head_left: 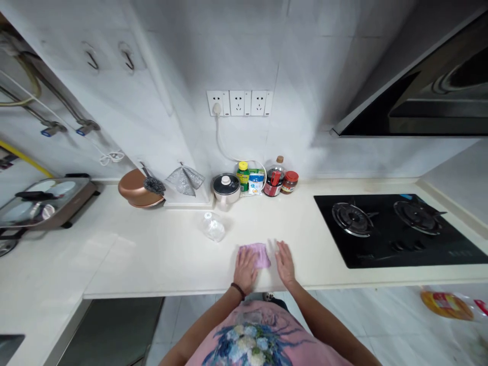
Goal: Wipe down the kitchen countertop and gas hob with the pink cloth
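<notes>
We rest our left grip (246, 269) on the left part of a lilac cloth (262, 255), the hand flat and unclenched, fingers stretched forward. The cloth lies on the surface (171, 267), nearer its front edge than the wall (316, 76). Our right grip (284, 262) is wide as well, fingers extended, just beyond the cloth's right side and apart from it; whether it touches the surface, we cannot tell.

To the right, we have a bare stretch reaching to the left edge of the black cooktop (368, 258). To the left, open room runs along the front edge to the inner corner, where the surface turns towards us. Ahead and left of the cloth, a clear plastic bottle (214, 229) lies well back from the front edge. Along the back edge stand a lidded pot (225, 195) and a red-lidded jar (290, 182).
</notes>
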Demonstrator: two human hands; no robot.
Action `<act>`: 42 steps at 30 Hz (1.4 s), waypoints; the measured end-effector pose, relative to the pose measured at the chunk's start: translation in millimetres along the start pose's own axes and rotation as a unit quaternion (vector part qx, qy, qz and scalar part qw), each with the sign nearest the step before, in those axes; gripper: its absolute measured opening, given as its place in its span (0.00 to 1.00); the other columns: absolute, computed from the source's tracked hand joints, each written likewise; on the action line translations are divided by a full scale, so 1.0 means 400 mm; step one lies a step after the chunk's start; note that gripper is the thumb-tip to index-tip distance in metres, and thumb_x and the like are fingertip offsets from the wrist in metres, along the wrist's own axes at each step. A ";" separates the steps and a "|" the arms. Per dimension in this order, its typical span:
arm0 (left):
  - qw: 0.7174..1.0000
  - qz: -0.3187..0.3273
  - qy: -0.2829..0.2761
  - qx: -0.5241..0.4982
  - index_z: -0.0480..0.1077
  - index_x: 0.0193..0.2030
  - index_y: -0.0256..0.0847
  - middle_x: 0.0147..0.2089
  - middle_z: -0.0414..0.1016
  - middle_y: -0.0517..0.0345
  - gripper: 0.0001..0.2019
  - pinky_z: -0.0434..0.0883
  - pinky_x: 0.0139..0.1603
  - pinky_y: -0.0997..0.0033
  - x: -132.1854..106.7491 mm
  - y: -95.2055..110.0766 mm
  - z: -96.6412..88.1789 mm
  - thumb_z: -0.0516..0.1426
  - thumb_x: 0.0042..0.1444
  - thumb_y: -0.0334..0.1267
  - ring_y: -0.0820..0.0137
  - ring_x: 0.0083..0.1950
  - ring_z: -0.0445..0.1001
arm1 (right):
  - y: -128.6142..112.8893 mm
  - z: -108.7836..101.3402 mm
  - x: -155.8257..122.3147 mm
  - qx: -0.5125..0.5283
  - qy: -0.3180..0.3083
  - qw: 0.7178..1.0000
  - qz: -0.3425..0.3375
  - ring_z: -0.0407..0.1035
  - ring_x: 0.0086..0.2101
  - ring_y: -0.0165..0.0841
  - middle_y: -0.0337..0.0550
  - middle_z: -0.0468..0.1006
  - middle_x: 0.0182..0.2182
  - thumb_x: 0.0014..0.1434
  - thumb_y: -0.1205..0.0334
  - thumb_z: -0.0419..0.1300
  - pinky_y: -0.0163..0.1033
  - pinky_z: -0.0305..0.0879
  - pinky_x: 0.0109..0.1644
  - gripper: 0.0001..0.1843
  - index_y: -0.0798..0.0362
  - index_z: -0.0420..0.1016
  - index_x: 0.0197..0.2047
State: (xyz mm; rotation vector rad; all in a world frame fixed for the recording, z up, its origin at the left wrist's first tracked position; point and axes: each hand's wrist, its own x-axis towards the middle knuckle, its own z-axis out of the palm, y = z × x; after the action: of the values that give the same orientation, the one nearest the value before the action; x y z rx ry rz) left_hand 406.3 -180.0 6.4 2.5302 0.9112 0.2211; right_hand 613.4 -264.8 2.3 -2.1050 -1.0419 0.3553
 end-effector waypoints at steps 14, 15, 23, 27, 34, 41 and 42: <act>0.991 -0.116 -0.014 0.059 0.50 0.78 0.53 0.81 0.48 0.53 0.34 0.32 0.77 0.33 -0.114 -0.148 -0.052 0.50 0.67 0.53 0.48 0.81 0.38 | 0.084 0.017 -0.073 -0.029 -0.046 0.998 -0.021 0.63 0.65 0.45 0.51 0.72 0.65 0.62 0.35 0.50 0.55 0.60 0.72 0.39 0.52 0.71 0.66; 0.987 -0.148 -0.003 0.063 0.50 0.78 0.53 0.81 0.48 0.53 0.34 0.32 0.77 0.34 -0.132 -0.167 -0.064 0.50 0.67 0.53 0.48 0.81 0.38 | 0.053 0.034 -0.057 -0.021 -0.063 0.997 -0.033 0.64 0.65 0.46 0.52 0.72 0.65 0.62 0.35 0.52 0.54 0.61 0.71 0.40 0.52 0.70 0.67; 0.926 -0.367 0.047 0.082 0.52 0.78 0.49 0.81 0.44 0.49 0.34 0.35 0.76 0.32 -0.258 -0.272 -0.147 0.49 0.67 0.53 0.48 0.82 0.37 | -0.336 0.179 0.118 0.040 -0.110 0.980 -0.159 0.56 0.70 0.46 0.53 0.60 0.72 0.55 0.36 0.61 0.52 0.58 0.72 0.56 0.53 0.46 0.77; 0.920 -0.384 0.023 0.082 0.51 0.78 0.48 0.82 0.40 0.47 0.37 0.34 0.75 0.30 -0.268 -0.266 -0.164 0.51 0.64 0.56 0.46 0.81 0.35 | -0.545 0.263 0.180 0.060 -0.079 0.974 -0.205 0.48 0.72 0.49 0.59 0.54 0.74 0.51 0.38 0.66 0.54 0.52 0.74 0.62 0.57 0.42 0.77; 0.915 -0.393 -0.003 0.093 0.50 0.78 0.48 0.81 0.40 0.45 0.41 0.33 0.74 0.29 -0.255 -0.270 -0.164 0.53 0.61 0.57 0.44 0.81 0.33 | -0.659 0.341 0.194 0.117 -0.082 0.978 -0.154 0.64 0.62 0.48 0.57 0.68 0.64 0.51 0.50 0.66 0.50 0.61 0.67 0.46 0.55 0.57 0.70; 0.911 -0.402 -0.011 0.089 0.48 0.79 0.47 0.82 0.38 0.45 0.42 0.33 0.74 0.29 -0.251 -0.271 -0.159 0.51 0.61 0.60 0.42 0.81 0.32 | -0.512 0.239 0.266 0.166 -0.043 0.973 -0.152 0.66 0.58 0.46 0.58 0.69 0.59 0.50 0.43 0.67 0.50 0.64 0.65 0.48 0.56 0.58 0.68; 0.909 -0.406 -0.014 0.086 0.47 0.79 0.46 0.82 0.37 0.45 0.43 0.33 0.74 0.28 -0.245 -0.270 -0.158 0.51 0.61 0.61 0.42 0.81 0.32 | -0.475 0.211 0.285 0.164 -0.032 0.975 -0.145 0.67 0.57 0.46 0.57 0.69 0.59 0.49 0.42 0.67 0.50 0.65 0.64 0.49 0.56 0.58 0.68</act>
State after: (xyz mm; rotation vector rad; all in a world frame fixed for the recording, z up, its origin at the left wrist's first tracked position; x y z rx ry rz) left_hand 251.1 -146.5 13.4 2.0541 1.9319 -0.1646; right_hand 533.1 -60.3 91.7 -1.6323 -1.2192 0.4193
